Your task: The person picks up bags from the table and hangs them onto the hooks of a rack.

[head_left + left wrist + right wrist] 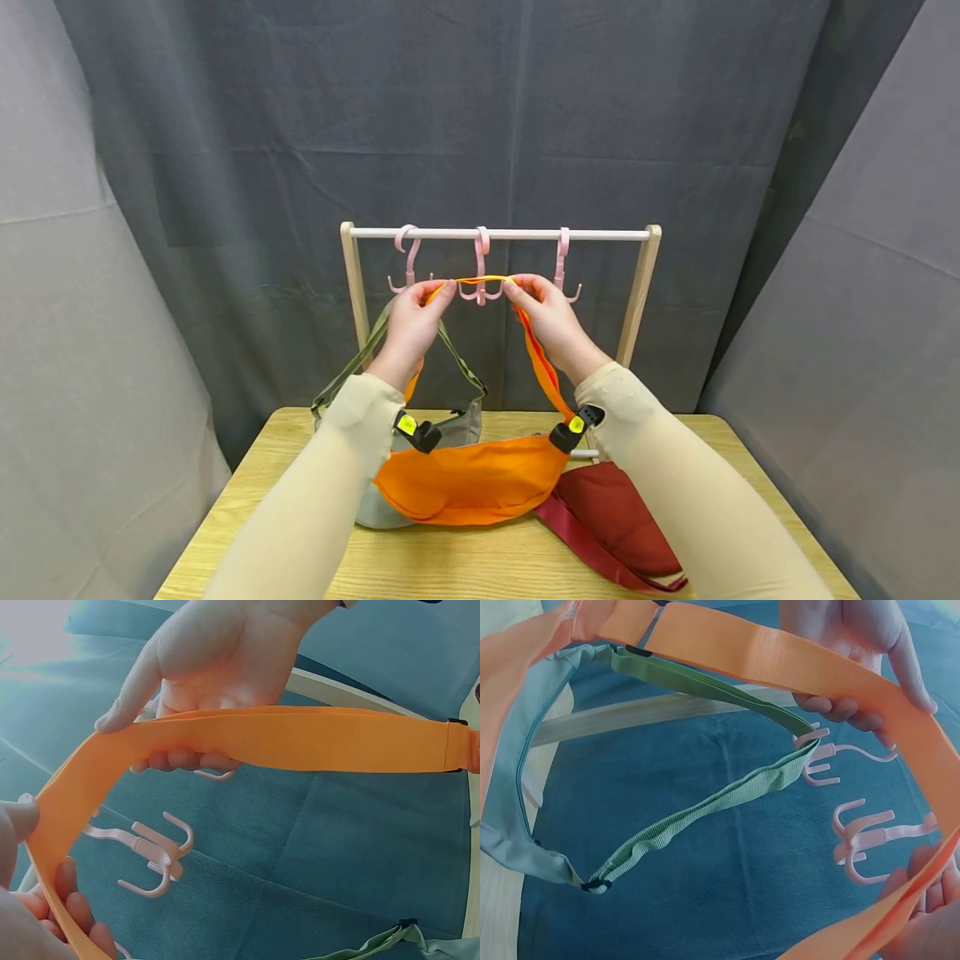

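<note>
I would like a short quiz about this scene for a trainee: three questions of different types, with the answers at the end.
1. Multiple choice: How many pink hooks hang on the white bar?
A) two
B) three
C) four

2. True or false: The red bag lies on the table.

3. Fill in the missing word: The left hand and the right hand both hold the ____ of the orange bag.

Key:
1. B
2. True
3. strap
</note>
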The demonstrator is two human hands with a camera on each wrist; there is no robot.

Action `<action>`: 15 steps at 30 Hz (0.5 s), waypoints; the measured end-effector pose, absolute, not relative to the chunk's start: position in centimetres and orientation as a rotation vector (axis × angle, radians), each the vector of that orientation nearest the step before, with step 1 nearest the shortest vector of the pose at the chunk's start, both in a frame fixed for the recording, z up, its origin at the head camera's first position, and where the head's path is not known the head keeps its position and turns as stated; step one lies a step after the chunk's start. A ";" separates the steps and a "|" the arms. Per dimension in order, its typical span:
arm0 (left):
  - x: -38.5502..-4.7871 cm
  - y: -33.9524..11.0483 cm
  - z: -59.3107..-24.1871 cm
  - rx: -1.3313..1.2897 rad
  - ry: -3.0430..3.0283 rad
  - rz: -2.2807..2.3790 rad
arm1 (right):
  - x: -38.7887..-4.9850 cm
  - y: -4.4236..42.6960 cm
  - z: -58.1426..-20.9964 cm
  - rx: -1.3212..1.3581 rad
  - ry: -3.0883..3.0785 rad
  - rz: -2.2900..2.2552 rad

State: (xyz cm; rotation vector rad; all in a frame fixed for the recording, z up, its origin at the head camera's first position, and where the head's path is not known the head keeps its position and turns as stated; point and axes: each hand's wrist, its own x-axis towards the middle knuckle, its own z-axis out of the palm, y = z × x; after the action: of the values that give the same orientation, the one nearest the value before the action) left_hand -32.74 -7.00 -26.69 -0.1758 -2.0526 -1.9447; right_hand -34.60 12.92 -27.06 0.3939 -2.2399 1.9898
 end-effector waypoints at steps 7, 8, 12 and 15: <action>-33.2 -6.9 -26.9 -0.175 -2.058 -1.979 | -34.7 12.8 -27.4 0.363 -2.235 2.012; -33.3 -6.9 -26.9 -0.176 -2.058 -1.983 | -34.7 12.8 -27.5 0.357 -2.237 2.012; -33.4 -6.8 -26.9 -0.160 -2.062 -1.989 | -34.8 12.6 -27.6 0.326 -2.236 2.015; -33.6 -6.7 -27.0 -0.143 -2.063 -1.994 | -35.0 12.5 -27.7 0.302 -2.231 2.033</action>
State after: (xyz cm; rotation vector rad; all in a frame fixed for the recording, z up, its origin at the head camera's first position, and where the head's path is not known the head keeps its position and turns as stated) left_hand -33.60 -6.67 -26.96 -0.1426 -2.0629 -1.9937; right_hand -35.01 12.45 -27.71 0.3019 -2.2308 2.0333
